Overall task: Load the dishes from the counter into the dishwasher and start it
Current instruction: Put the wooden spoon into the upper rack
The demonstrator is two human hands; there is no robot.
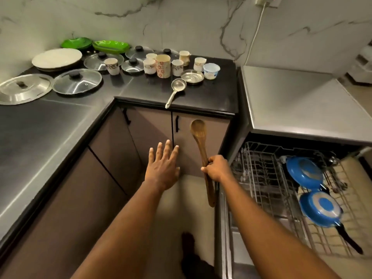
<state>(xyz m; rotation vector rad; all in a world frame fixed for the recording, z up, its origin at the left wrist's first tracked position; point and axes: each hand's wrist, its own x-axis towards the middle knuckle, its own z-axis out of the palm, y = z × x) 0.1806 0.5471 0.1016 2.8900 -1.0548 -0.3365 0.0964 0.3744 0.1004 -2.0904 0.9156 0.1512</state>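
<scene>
Early going, we reckon! Our right hand (pixel 215 168) is wrapped round the wooden spoon (pixel 198 129), held midair at centre. The rack (pixel 261 168) at three o'clock holds two blue pans (pixel 304 173). Our left hand (pixel 163 168) is spread and empty. Cups (pixel 163 66), lids (pixel 77 81) and plates (pixel 57 58) crowd the counter (pixel 211 93) at eleven o'clock.

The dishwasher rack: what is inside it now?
One blue pan and a second blue pan stand on edge in the right part of the rack; the left part shows bare wire. Utensils near them are too dim to identify.
</scene>
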